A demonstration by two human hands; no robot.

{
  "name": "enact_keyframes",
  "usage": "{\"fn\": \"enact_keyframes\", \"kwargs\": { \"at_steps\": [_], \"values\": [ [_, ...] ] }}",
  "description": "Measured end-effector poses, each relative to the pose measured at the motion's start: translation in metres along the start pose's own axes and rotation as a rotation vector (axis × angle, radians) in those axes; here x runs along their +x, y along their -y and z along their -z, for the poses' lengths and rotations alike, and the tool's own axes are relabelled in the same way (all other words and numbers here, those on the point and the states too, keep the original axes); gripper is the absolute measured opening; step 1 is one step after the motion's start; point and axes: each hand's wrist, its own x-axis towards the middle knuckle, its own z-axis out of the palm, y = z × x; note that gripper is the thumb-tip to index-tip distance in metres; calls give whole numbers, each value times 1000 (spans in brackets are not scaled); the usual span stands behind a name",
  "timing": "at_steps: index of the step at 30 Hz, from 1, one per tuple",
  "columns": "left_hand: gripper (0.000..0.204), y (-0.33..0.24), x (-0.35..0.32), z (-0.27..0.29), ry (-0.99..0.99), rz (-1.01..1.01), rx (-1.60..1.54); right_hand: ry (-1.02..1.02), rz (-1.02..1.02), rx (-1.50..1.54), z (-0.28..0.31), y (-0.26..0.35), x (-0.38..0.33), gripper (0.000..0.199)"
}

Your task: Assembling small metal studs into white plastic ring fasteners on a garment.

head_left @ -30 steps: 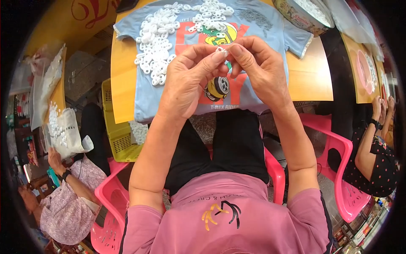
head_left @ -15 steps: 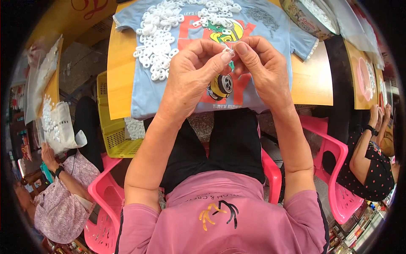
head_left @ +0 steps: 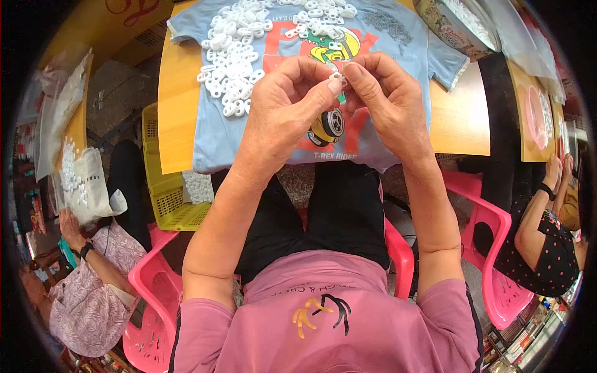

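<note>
My left hand [head_left: 287, 102] pinches a small white plastic piece [head_left: 337, 77] between thumb and fingertips. From the other side, the thumb and fingers of my right hand [head_left: 387, 99] close on the same piece; its details are partly covered by the fingertips. Both hands are raised over a blue printed T-shirt [head_left: 214, 146] spread on the table. Left of my left hand lies a heap of white plastic pieces [head_left: 231, 62], each with two round holes. A smaller group of such pieces [head_left: 317, 18] sits beyond my hands.
At the far right stands a printed tub [head_left: 457, 28] holding white pieces. A yellow crate [head_left: 168, 193] is beside the wooden table [head_left: 171, 118] on the left. People sit on both sides, near pink chairs [head_left: 155, 298]. My legs are under the table edge.
Both hands stay almost in place, with slight fingertip movement around the white piece. The heaps on the T-shirt look the same.
</note>
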Motion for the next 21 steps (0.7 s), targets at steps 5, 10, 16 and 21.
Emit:
{"fn": "enact_keyframes", "kwargs": {
  "at_steps": [5,10,16,21],
  "values": [
    [14,-1,-1,0,-9,1,-13,-5,-1,-11,2,2,0,23],
    [14,-2,0,0,-14,2,-12,-3,-11,-12,1,1,0,23],
    [14,0,-1,-1,-9,-8,-22,1,-32,-9,0,1,0,23],
    [14,-1,-2,2,-19,-1,11,4,-26,-22,0,1,0,23]
  ]
}}
